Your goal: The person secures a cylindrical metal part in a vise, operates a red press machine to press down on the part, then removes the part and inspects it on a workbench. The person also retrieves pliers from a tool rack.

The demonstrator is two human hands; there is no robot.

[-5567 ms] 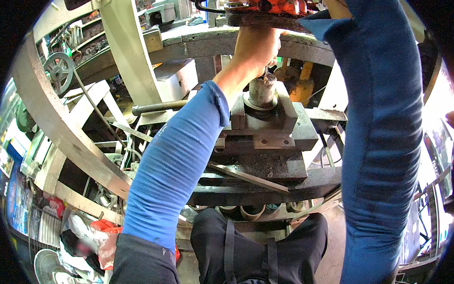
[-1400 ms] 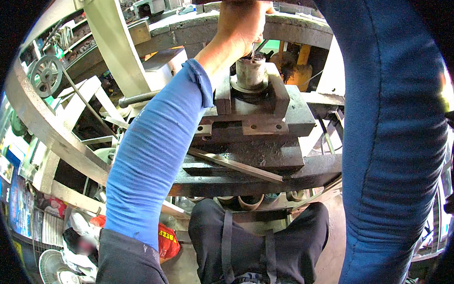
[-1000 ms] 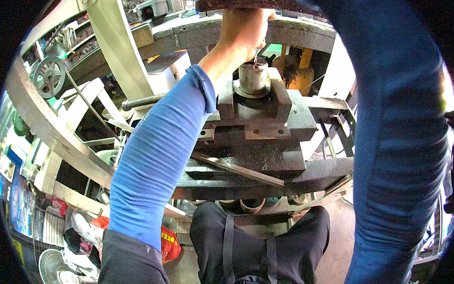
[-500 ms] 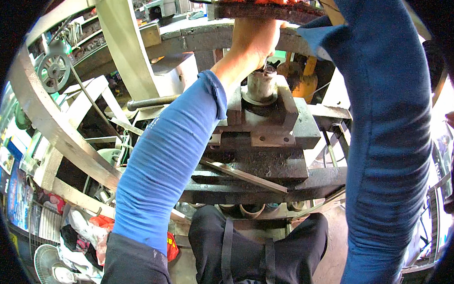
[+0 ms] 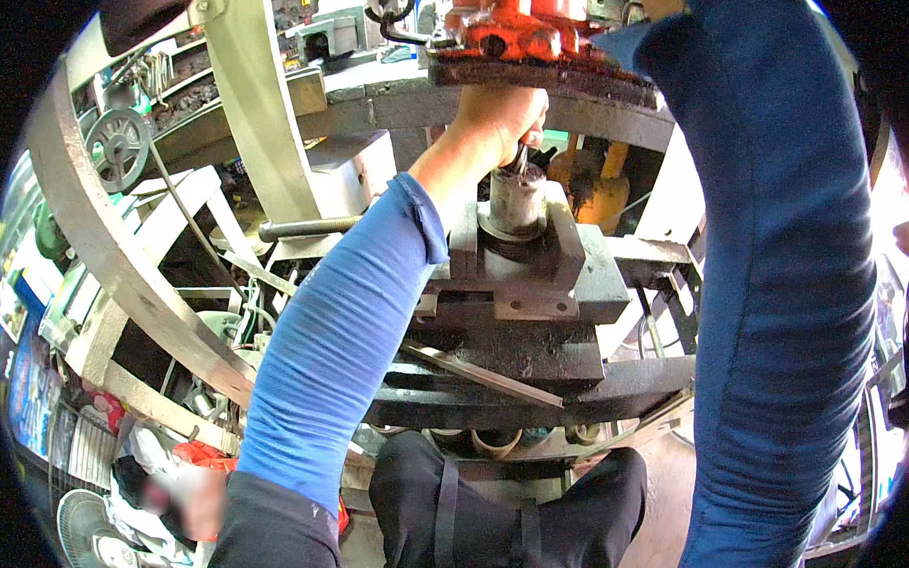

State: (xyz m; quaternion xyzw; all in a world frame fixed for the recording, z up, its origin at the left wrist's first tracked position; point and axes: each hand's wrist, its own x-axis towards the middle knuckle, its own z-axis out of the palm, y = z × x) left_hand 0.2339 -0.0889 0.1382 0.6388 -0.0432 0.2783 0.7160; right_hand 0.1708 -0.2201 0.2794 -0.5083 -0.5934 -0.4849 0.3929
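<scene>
Cylinder (image 5: 517, 208) of grey metal: upright between two dark blocks (image 5: 569, 240), just below left hand (image 5: 501, 123). Left hand: curled tight around slim metal piece (image 5: 521, 160), whose lower end is at cylinder's top. Right hand: out of view beyond upper edge, state cannot be told; dark blue right sleeve (image 5: 780, 275) along right side. Orange-red machine head (image 5: 511, 34): just above left hand. Thin metal bar (image 5: 483, 373): lying aslant, between blocks and person's knees (image 5: 608, 485).

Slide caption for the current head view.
Left hand closed around a thin metal piece at the top of a metal cylinder, beneath red machinery; right hand out of view.
</scene>
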